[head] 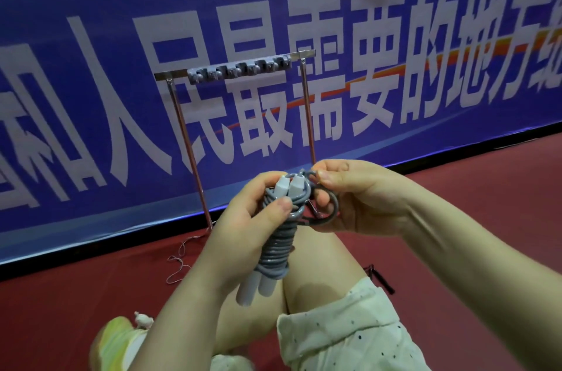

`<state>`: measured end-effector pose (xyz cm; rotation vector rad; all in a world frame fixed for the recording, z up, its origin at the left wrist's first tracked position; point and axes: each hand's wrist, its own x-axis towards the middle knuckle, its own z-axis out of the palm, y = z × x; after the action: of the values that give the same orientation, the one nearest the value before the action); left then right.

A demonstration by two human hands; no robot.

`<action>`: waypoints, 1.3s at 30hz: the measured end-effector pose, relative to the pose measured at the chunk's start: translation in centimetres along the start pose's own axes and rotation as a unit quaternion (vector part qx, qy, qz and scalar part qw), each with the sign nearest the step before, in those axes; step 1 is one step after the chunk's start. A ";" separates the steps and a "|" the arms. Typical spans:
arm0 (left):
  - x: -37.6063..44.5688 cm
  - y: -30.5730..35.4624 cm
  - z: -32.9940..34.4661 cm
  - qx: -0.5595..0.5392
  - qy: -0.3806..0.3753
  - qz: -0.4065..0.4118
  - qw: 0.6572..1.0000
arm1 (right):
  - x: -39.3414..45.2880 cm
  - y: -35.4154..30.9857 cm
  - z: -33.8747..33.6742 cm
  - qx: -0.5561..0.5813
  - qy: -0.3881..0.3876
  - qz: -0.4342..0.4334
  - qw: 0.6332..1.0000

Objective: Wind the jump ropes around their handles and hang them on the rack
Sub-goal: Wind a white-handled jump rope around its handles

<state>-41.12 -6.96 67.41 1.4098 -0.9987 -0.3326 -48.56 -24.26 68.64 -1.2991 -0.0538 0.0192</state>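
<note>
A grey jump rope [278, 249] is coiled tightly around its two pale grey handles [252, 290], which lie side by side. My left hand [243, 224] grips the wound bundle near its upper end, thumb pressed on the coils. My right hand [349, 197] pinches the loose end of the rope, which forms a loop [330, 214] beside the handle tops. Behind them a metal rack [234, 68] with a grey strip of hooks [240, 68] stands on the floor against the banner; nothing hangs on it.
A blue banner [121, 36] with large white characters covers the wall behind the rack. The floor [471, 188] is dark red. A thin pink cord [179, 261] lies by the rack's left leg, and a black handle [381, 279] lies beside my knee.
</note>
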 end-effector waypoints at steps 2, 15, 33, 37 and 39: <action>0.1 0.2 0.5 -0.017 0.022 0.000 1.000 | -0.2 0.1 0.0 0.012 0.015 -0.020 1.000; -0.1 0.5 0.8 0.045 0.007 0.005 0.999 | -0.7 -0.7 -0.2 -0.050 0.000 0.008 0.999; -0.8 0.7 1.5 0.014 -0.010 -0.004 1.000 | -0.9 -1.9 -0.2 -0.091 -0.059 0.049 0.993; -0.6 0.8 1.5 0.011 0.006 0.010 1.000 | -1.1 -1.5 0.0 -0.087 -0.032 -0.002 0.996; -0.7 0.7 1.4 0.020 0.007 0.012 1.000 | -1.2 -1.3 0.1 -0.095 -0.022 -0.010 0.995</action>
<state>-42.85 -7.26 67.57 1.4335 -1.0138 -0.2864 -49.75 -24.53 69.92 -1.4880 -0.1091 0.0269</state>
